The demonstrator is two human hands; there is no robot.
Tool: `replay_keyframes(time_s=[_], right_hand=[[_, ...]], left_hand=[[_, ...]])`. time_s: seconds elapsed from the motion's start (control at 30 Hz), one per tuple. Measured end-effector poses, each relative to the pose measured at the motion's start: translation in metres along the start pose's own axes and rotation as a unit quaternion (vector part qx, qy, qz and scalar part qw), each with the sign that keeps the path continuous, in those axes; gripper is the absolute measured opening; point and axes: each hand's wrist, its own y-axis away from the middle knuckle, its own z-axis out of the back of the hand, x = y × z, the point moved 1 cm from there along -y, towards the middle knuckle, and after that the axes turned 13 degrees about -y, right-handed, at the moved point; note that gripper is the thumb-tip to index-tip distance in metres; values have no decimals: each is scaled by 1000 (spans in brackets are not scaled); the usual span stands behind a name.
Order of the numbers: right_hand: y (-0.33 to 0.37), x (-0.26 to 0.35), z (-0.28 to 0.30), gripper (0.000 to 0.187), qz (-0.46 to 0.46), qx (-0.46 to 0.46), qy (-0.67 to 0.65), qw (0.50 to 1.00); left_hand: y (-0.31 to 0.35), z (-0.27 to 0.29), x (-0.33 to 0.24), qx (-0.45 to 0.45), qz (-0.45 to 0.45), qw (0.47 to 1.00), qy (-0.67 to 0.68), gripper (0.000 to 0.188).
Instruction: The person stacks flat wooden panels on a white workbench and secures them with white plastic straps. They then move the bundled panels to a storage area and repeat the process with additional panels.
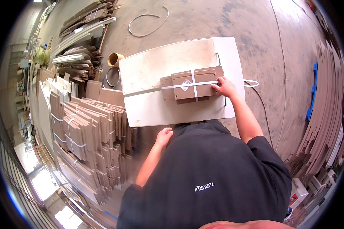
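Observation:
A bundle of brown boards, crossed by two white straps, lies on a white-topped worktable in front of me. It carries a white label with a diamond on it. My right hand is closed around the bundle's right end, with its fingers by the end of the lengthwise strap. Beside my body, off the table's near edge, hangs my left hand. Its fingers are loosely bent, and I see nothing in them. A dark slot runs across the tabletop, partly under the bundle.
Tall stacks of strapped brown boards stand close on my left. Behind them are a yellowish tube and heaped planks. A loose hose lies on the floor beyond the table. Long brown boards stand at far right.

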Motion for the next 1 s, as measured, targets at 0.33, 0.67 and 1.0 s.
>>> replay_keyframes(time_s=[0.33, 0.67, 1.0], right_hand=[[-33, 17, 19, 63, 7, 90, 28, 996], [-32, 16, 12, 66, -6, 85, -13, 996], [29, 34, -2, 59, -12, 134, -1, 991]], left_hand=[[16, -23, 68, -52, 67, 989, 123, 38], [49, -65, 84, -55, 105, 991, 59, 41], [-20, -71, -57, 60, -52, 936, 344, 93]])
